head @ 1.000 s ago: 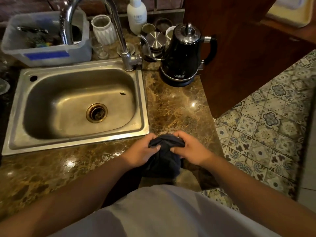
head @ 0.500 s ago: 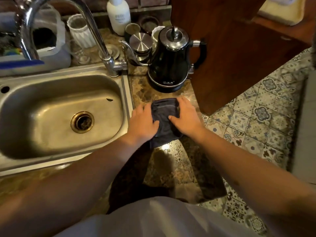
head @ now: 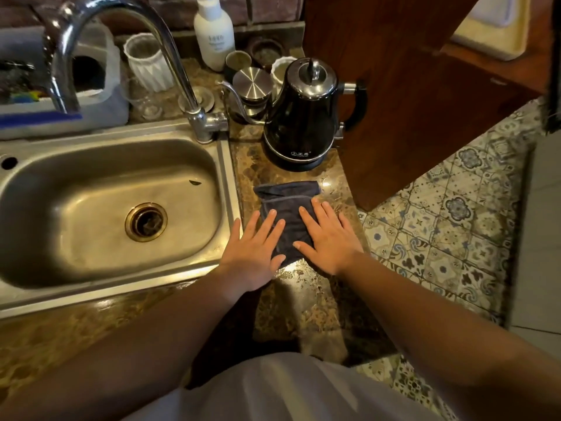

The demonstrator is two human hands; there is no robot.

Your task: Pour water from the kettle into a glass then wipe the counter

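Observation:
A dark blue cloth (head: 287,205) lies flat on the brown marble counter (head: 306,299), just in front of the black electric kettle (head: 306,117) on its base. My left hand (head: 253,250) lies flat with fingers spread, its fingertips on the cloth's left edge. My right hand (head: 329,238) rests flat on the cloth's right part, fingers apart. Neither hand grips the cloth. A clear glass (head: 142,97) stands behind the sink near the tap.
A steel sink (head: 100,208) with a curved tap (head: 170,56) fills the left. Behind the kettle stand a small steel pot (head: 252,86), a white ribbed cup (head: 148,66), a white bottle (head: 214,34) and a plastic bin (head: 60,113). The counter ends at right above patterned floor tiles (head: 449,226).
The hands carried the bunched cloth forward from the counter's front edge towards the kettle, spread it flat, and have opened out on top of it.

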